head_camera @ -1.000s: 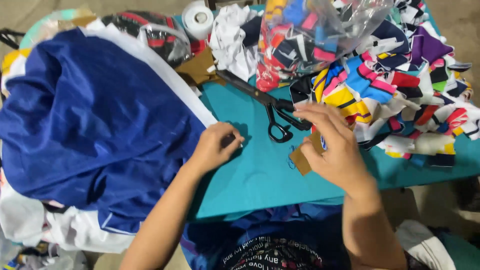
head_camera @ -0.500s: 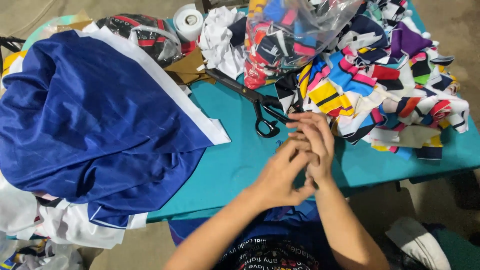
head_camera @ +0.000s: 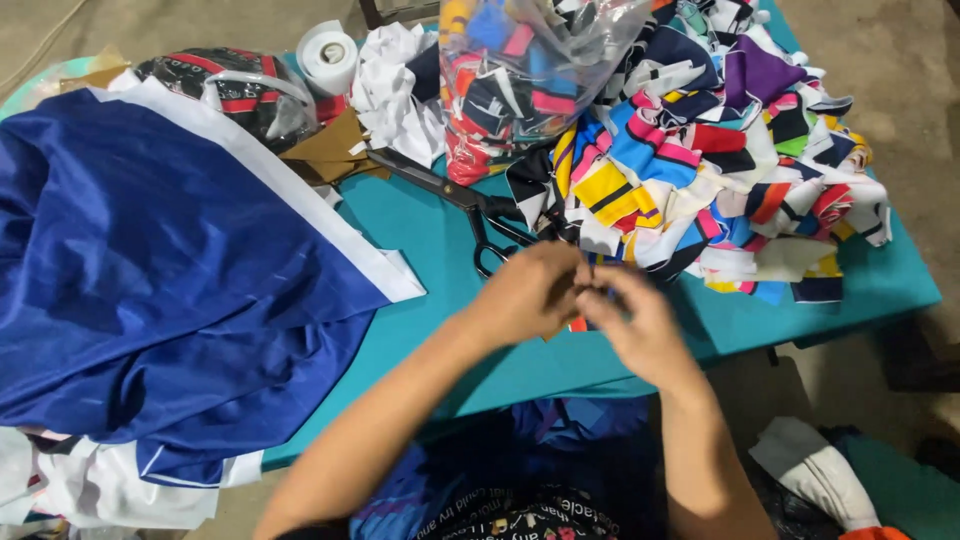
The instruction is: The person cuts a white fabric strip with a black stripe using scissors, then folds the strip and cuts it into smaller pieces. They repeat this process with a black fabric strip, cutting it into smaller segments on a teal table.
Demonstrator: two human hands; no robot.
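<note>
Both of your hands meet over the near edge of the teal counter [head_camera: 430,250], fingertips pinched together on something small: your left hand [head_camera: 530,292] curls over it from the left, your right hand [head_camera: 640,325] closes in from the right, and only a sliver of orange-red scrap [head_camera: 577,324] shows beneath them, so you cannot tell its full shape or which way its long side runs. It sits between the two hands, touching both, with neither clearly nearer. Just beyond your left knuckles lie the black scissors [head_camera: 470,205], handles toward you and blades pointing away to the far left, their long axis slanting across the counter; your left hand is the closer one to the handle loops. To the far right, starting just past your fingers, spreads the heap of striped fabric scraps [head_camera: 720,170] in yellow, blue, pink, white and black, with a clear plastic bag of more scraps [head_camera: 520,80] behind it. On the left, a large blue cloth with a white border [head_camera: 170,270] covers that end of the counter and hangs over its near edge. A white tape roll [head_camera: 328,55] stands at the far side.
</note>
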